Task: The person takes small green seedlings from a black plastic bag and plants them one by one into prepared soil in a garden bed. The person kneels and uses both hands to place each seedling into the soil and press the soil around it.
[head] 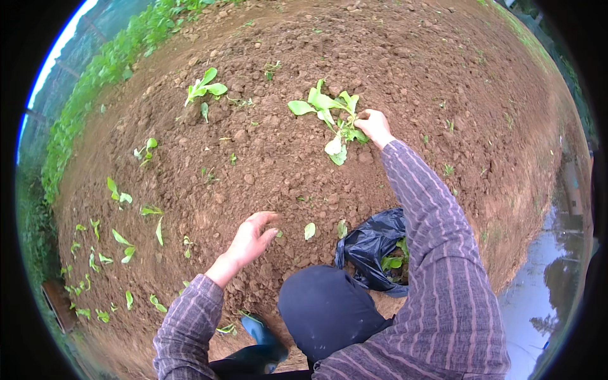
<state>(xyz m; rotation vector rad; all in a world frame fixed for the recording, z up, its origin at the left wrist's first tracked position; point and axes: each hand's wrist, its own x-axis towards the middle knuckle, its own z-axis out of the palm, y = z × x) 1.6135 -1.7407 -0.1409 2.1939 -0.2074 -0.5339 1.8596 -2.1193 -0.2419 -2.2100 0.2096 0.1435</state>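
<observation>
With its fingers closed at the stem end, my right hand [374, 124] has hold of leafy green seedlings [323, 102] that rest on the brown soil [280, 156]. Paler leaves hang below the fingertips, and the roots cannot be made out. My left hand [251, 237] hovers over the soil nearer my body, fingers apart and nothing in it. Just right of my bent knee, a black plastic bag [368, 247] sits open with more green leaves [392, 262] inside, partly hidden by my right sleeve.
Small seedlings [124, 247] stand scattered in the soil on the left. A larger seedling [205, 88] is at the upper left. Loose leaves [309, 231] lie before my knee. My rubber boot [256, 329] is on the ground below. Water [532, 304] borders the plot on the right.
</observation>
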